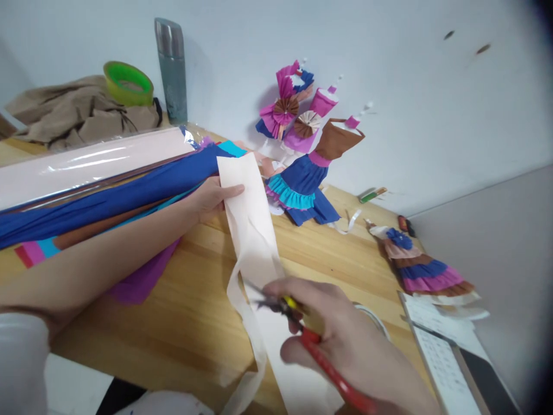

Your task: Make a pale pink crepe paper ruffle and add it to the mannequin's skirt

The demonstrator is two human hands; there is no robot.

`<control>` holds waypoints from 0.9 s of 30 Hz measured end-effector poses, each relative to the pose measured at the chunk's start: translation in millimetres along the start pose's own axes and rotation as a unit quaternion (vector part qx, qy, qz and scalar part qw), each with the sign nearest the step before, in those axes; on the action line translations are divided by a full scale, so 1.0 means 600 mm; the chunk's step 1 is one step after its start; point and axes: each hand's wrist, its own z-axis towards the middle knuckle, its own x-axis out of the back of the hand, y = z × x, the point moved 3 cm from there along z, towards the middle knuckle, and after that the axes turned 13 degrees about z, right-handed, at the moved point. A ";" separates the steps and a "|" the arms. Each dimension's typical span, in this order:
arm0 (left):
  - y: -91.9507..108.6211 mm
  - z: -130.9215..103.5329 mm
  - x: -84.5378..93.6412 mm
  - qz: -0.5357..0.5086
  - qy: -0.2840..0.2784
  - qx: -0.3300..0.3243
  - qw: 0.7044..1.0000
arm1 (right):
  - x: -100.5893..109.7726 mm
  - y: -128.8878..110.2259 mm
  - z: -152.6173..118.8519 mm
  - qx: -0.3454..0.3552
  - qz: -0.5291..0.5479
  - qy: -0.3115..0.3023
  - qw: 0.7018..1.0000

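A long cream strip of paper (pixel 254 216) runs from the middle of the table toward me. Its far end is gripped by my left hand (pixel 217 199), thumb on top and fingers hidden behind. In my right hand (pixel 341 328) is a pair of red-handled scissors (pixel 317 351), somewhat blurred, with the blades apart over the strip's left edge. A narrow cut strip (pixel 248 323) curls away along that edge and hangs toward the table's front.
Rolls of coloured crepe paper (pixel 112 193) lie at left, near a steel flask (pixel 170 75) and a green tape roll (pixel 128 83) on brown cloth. Paper dresses (pixel 315 167) lean against the wall. Another paper dress (pixel 427 271) and a notebook (pixel 440 340) lie at right.
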 end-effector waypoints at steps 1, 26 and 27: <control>0.002 -0.002 -0.005 -0.004 -0.004 -0.006 1.000 | 0.006 0.008 0.005 0.003 0.054 0.023 0.998; -0.002 -0.025 -0.056 0.001 -0.132 -0.015 0.991 | 0.024 0.092 0.060 -0.093 0.320 0.043 0.942; -0.001 -0.025 -0.058 0.001 -0.155 -0.019 0.988 | 0.025 0.092 0.060 -0.089 0.322 0.048 0.941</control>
